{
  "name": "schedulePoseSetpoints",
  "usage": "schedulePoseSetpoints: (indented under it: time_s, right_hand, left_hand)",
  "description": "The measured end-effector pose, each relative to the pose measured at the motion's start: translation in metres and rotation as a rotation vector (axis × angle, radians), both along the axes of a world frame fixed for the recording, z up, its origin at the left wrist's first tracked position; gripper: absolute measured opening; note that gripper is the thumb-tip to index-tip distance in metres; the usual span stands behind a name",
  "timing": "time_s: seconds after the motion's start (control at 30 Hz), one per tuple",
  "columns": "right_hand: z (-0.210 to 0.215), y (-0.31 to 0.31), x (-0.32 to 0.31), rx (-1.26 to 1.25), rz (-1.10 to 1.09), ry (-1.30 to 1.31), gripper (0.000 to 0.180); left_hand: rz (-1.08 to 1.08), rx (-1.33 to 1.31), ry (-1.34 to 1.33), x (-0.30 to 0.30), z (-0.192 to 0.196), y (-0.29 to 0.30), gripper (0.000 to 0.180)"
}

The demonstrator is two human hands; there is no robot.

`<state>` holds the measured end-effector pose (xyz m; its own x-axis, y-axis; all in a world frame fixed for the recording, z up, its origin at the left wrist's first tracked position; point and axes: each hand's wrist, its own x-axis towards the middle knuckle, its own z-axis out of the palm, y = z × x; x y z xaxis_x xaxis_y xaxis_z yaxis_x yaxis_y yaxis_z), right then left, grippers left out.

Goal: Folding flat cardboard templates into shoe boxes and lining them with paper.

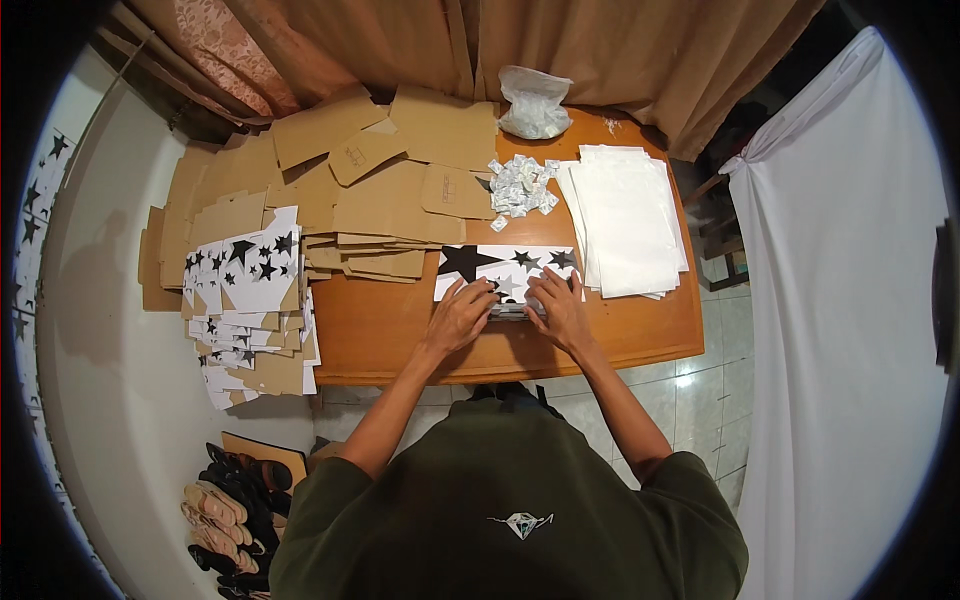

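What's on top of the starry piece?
Left hand and right hand lie over near corners of the starry piece; print beneath is hidden. Black stars show elsewhere.

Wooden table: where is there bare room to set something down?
Bare wood shows front left, between the star-printed stack and the left hand, and front right, between the right hand, the white sheets and the near edge. Crowded: back left with cardboard, back middle with small packets.

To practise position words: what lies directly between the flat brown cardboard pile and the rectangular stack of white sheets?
The head view shows a loose heap of small, square white packets there.
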<state>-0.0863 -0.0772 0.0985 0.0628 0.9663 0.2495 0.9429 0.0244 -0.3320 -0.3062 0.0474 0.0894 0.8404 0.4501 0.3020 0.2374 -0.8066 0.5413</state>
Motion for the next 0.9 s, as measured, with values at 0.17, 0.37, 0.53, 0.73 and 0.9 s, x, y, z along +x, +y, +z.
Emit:
schedulePoseSetpoints:
  time_s: [0.17,0.37,0.53,0.73,0.9]
  right_hand:
    - [-0.027,-0.002,-0.001,0.017,0.021,-0.012,0.024]
    - [-0.040,-0.002,0.002,0.072,0.070,0.006,0.022]
    - [-0.047,-0.003,0.002,0.097,0.073,-0.015,0.022]
    - [-0.051,-0.002,0.004,0.057,0.089,0.041,0.025]
    - [-0.054,-0.004,0.002,0.086,0.091,0.001,0.028]
  left_hand:
    - [0.024,0.034,0.037,0.001,-0.021,-0.004,0.031]
    - [0.038,0.009,0.069,0.002,-0.031,-0.005,0.037]
    - [0.049,0.050,0.107,0.002,-0.033,-0.007,0.041]
    - [0.060,0.023,0.084,0.003,-0.044,-0.007,0.037]
    - [0.062,0.031,0.047,0.003,-0.048,-0.007,0.028]
